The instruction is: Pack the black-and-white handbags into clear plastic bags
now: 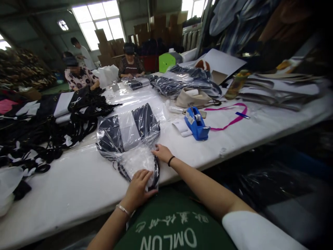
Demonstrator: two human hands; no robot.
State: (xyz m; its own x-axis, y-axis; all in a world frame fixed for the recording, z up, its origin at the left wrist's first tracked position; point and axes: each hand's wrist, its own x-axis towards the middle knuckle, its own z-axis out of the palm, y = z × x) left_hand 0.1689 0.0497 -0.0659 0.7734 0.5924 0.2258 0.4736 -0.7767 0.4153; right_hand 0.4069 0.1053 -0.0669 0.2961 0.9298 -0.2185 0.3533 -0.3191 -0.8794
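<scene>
A dark bag with a white paper band (129,133) lies on the table inside a clear plastic bag (139,158). Its dark strap (156,170) loops toward me under the film. My left hand (140,184) is at the near end of the plastic bag, fingers on top and thumb at the edge, gripping the film. At the right side of the plastic bag, my right hand (162,153) pinches its edge between thumb and fingers. The fingertips of that hand are partly hidden by the crumpled film.
A blue tape dispenser (196,124) stands right of the plastic bag, near a pink ribbon (234,119) and a beige bag (194,99). Black bags with straps (78,104) pile up at left. Wrapped bags (182,81) lie behind. Several people are across the table.
</scene>
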